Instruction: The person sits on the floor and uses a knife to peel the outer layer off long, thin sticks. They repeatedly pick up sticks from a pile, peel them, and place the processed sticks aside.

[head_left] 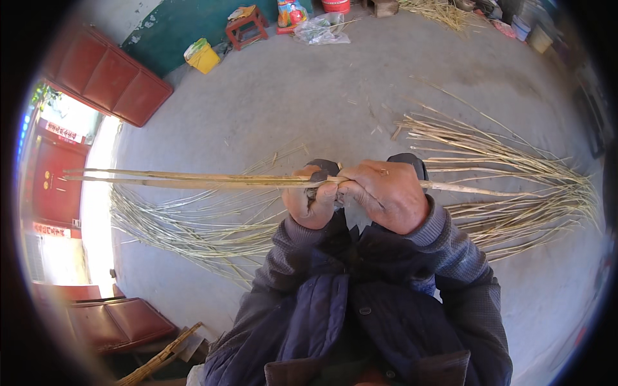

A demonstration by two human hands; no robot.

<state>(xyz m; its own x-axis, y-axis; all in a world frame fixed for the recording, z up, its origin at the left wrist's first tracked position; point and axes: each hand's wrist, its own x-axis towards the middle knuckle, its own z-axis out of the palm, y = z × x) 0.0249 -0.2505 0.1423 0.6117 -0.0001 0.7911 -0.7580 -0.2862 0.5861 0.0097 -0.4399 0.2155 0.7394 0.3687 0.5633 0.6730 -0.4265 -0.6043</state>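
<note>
From my head, a wide fisheye camera faces down on my left hand [300, 201] and right hand [391, 194], close below, the floor [257, 112] farther off.

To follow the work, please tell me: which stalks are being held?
The long straight stalks crossing the left hand and right hand; the left pile and right pile lie on the floor.

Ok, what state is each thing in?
Held stalk: parted in two at left
Left hand: closed on the stalk
Right hand: closed on the stalk
Left strips: fanned over the floor
Right stalks: fanned over the floor
Red stool: upright, loaded
Yellow bucket: upright
Doorway: open
</note>
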